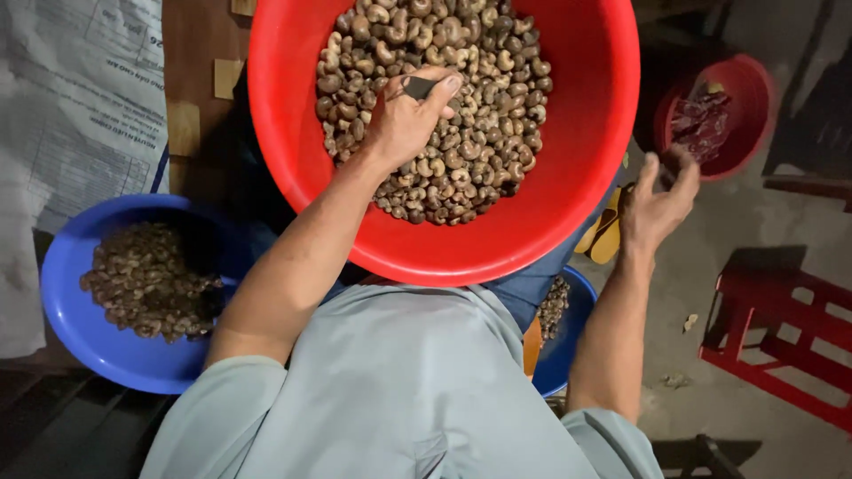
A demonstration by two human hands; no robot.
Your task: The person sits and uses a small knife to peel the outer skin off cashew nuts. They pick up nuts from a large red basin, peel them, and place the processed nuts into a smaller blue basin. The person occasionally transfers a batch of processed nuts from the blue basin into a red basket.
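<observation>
- Grey-blue shirt [399, 390] filled the bottom of the view, nearest the camera, hiding most of a blue bowl [568, 355] under the right arm.
- Left hand [404, 120] rested on the cashew nuts [479, 133] inside the big red basin [568, 177], fingers curled around a small dark tool [419, 86].
- Right hand [658, 202] hung beyond the basin's rim, well apart from it, fingers loosely spread and holding nothing I could make out.
- Another blue basin [80, 328] with brown shells sat at left.
- Small red bowl [750, 115] and red stool [781, 328] stood at right.
- White printed sack [71, 106] lay at upper left, its lettering dark.
</observation>
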